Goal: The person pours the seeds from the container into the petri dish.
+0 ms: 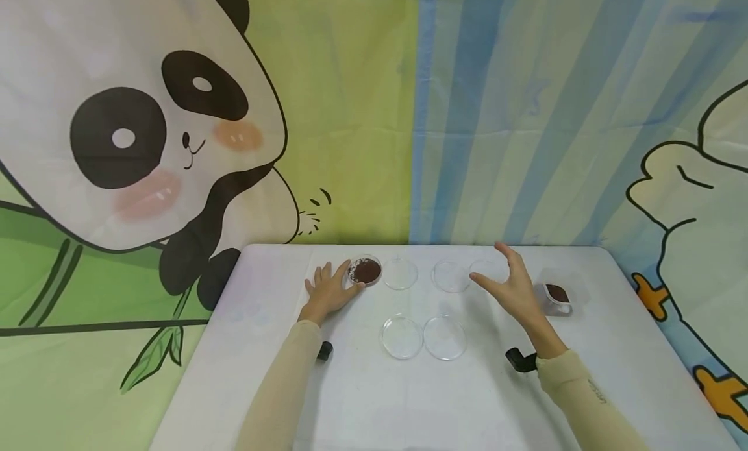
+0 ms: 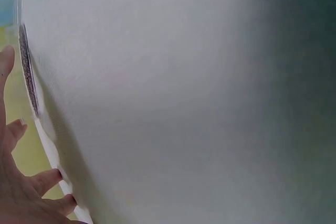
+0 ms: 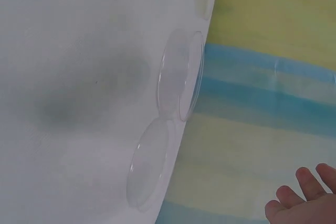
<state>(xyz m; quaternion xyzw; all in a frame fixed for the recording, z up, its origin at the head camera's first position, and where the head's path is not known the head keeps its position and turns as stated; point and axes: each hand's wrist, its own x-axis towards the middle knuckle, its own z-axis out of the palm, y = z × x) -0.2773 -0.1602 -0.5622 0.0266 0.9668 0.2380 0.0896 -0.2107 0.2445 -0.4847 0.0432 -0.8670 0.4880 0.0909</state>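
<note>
My left hand (image 1: 328, 295) is at the left of the white table, fingers spread. Its thumb and index finger reach the near left side of a clear petri dish (image 1: 366, 270) of dark brown grains; whether they touch it I cannot tell. In the left wrist view the dish (image 2: 29, 72) shows edge-on beyond the fingertips. My right hand (image 1: 515, 292) hovers with thumb and index finger wide apart, holding nothing. Nearest to it is a clear dish (image 1: 486, 267) at the back. The right wrist view has the hand (image 3: 310, 203) at its lower right.
Clear dishes also lie at the back, one left of centre (image 1: 400, 274) and one right of it (image 1: 450, 276). Two more, a left one (image 1: 401, 337) and a right one (image 1: 445, 337), touch nearer the front. A clear cup of brown grains (image 1: 554, 300) stands at the right.
</note>
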